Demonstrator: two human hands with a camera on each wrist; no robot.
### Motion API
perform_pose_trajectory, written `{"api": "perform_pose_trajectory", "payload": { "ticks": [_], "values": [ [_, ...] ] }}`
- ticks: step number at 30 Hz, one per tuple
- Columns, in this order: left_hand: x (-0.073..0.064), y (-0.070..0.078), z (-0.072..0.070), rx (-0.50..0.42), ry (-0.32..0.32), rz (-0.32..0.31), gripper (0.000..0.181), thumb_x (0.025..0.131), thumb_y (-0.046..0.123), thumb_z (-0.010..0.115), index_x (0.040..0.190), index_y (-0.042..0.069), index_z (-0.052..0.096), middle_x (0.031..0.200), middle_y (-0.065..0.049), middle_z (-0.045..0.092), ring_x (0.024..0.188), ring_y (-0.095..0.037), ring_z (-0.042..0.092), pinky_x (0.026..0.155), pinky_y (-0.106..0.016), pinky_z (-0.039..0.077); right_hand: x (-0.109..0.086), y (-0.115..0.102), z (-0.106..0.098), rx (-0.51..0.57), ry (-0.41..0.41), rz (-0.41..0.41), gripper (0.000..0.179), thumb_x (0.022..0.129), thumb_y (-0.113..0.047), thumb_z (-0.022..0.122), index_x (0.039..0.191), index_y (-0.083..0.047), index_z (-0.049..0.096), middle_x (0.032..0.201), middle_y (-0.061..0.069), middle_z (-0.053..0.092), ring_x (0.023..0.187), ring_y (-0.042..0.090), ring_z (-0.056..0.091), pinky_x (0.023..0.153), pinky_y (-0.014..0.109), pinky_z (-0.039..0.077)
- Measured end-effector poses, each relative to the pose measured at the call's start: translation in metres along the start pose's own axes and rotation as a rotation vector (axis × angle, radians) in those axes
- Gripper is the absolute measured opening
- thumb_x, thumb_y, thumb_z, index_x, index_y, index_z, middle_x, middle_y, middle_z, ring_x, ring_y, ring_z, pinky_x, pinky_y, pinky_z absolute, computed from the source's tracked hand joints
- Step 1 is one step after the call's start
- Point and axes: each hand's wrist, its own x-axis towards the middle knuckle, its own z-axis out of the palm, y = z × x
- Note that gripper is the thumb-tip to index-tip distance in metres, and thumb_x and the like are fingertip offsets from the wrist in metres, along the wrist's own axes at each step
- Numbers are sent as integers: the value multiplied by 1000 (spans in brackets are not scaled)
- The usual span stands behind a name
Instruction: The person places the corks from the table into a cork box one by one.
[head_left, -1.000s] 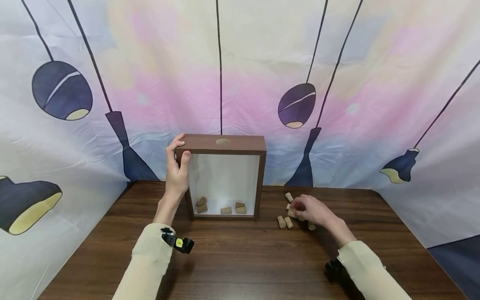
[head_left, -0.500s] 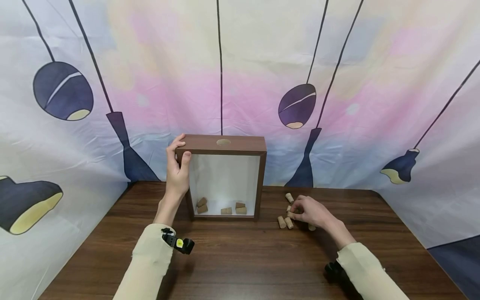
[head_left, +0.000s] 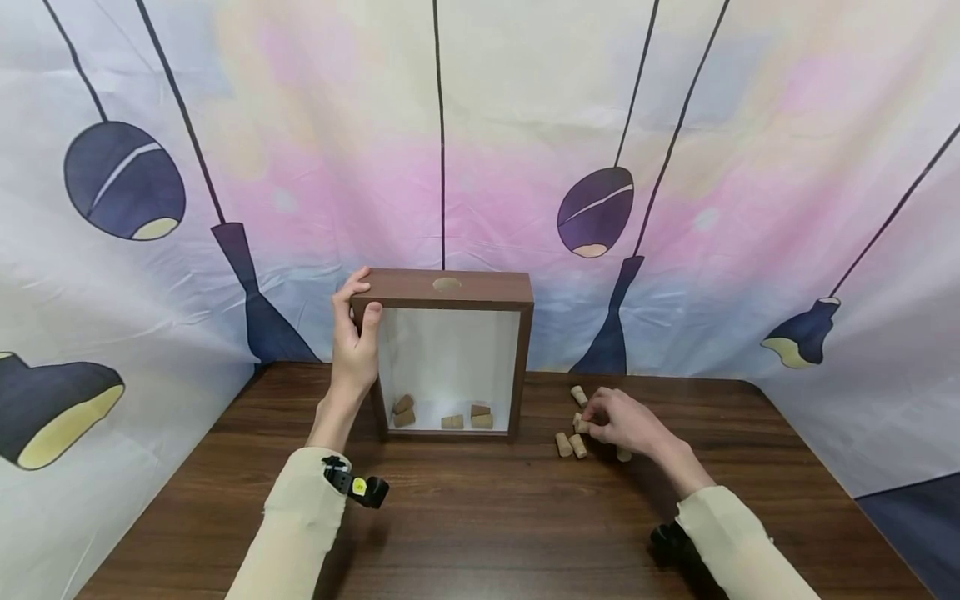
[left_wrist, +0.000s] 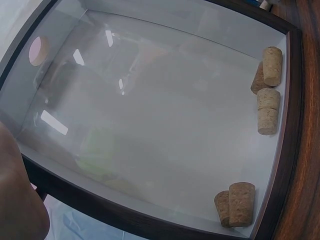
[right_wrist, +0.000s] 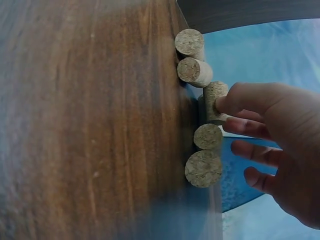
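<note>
A brown wooden shadow box (head_left: 450, 287) stands upright on the table, with a clear front and a round hole in its top. My left hand (head_left: 355, 346) grips its upper left corner, thumb on the front edge. Several corks lie along the bottom inside, among them a pair (left_wrist: 241, 205) at one corner. My right hand (head_left: 626, 421) is over the loose corks to the right of the box. Its thumb and forefinger pinch a cork (right_wrist: 215, 102), which sits slightly above the tabletop. The other fingers are spread apart in the right wrist view.
Loose corks lie around the right hand: one behind (head_left: 578, 396), two in front, such as this cork (head_left: 563, 445), and one partly under the palm (head_left: 623, 455). The wooden table (head_left: 480, 517) ends at a printed curtain (head_left: 480, 150) behind the box.
My right fingers have settled around one cork among the pile, and it has risen and turned slightly. The left hand and the box have not moved.
</note>
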Motion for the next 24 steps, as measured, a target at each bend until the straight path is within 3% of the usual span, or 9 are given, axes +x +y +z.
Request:
{"api": "perform_pose_trajectory", "payload": {
  "ticks": [6,9,13,16,24],
  "values": [
    [1,1,0,7,-1,6,32,106,11,44,128,-12,37,152,-30,34,142,-34,32,98,-21,31,1,1,-4,9,42,-9,7,92,-21,70,98,-19,73,108,0,65,106,25,59,81,43,50],
    [-1,-13,-1,17,6,0,33,107,15,44,130,-8,38,154,-22,35,140,-27,36,96,-21,32,1,-3,-10,12,73,-11,10,91,-18,71,100,-17,73,103,-1,67,99,20,59,80,39,50],
    [-2,-15,-1,17,12,2,34,107,18,44,129,-7,38,154,-23,35,140,-26,36,97,-21,31,2,-8,-17,22,115,-24,13,89,-17,71,102,-14,73,99,-1,69,89,15,59,76,35,50],
    [0,-1,0,16,8,6,33,107,13,44,128,-11,37,151,-30,34,140,-30,35,98,-21,30,3,-11,-21,21,139,-36,14,91,-18,72,103,-14,73,100,0,71,91,17,62,79,38,51],
    [1,0,1,11,9,11,33,107,13,45,127,-12,37,151,-29,35,141,-35,34,100,-21,31,6,-19,-34,12,158,-44,15,91,-16,71,105,-12,73,101,2,71,92,19,60,79,40,50]
  ]
}}
